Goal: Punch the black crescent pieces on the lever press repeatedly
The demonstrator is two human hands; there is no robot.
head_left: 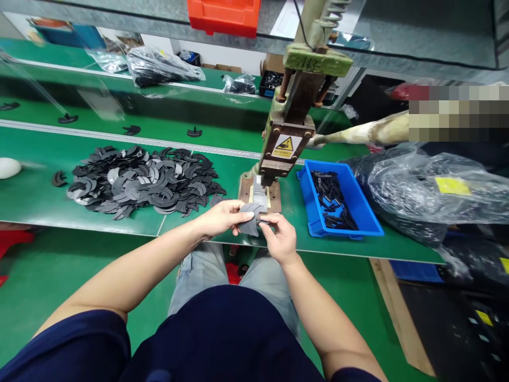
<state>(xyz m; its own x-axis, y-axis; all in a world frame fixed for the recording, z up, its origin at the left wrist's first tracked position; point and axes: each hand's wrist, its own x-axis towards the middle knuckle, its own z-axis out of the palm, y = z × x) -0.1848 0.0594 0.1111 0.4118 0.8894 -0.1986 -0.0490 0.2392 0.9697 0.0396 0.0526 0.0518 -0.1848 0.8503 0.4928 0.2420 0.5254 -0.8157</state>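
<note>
In front of the press, my left hand (226, 217) pinches a curved dark grey plastic piece (250, 220) between thumb and fingers. My right hand (279, 234) is closed on a small black plastic part (262, 220), held against the right side of the curved piece. Just beyond both hands stands the hand press (284, 143), its ram above a metal fixture (260, 193) on a brown base. To the left lies a wide heap of similar curved grey pieces (147, 180). On the right, a blue bin (314, 225) contains many small black parts (330, 196).
The press lever (366, 132) sticks out to the right. Plastic-bagged goods (437, 185) lie beyond the blue bin. Behind the green bench (191, 233), a belt carries several spaced dark pieces (194, 132). A red bin (225, 16) sits on the overhead shelf.
</note>
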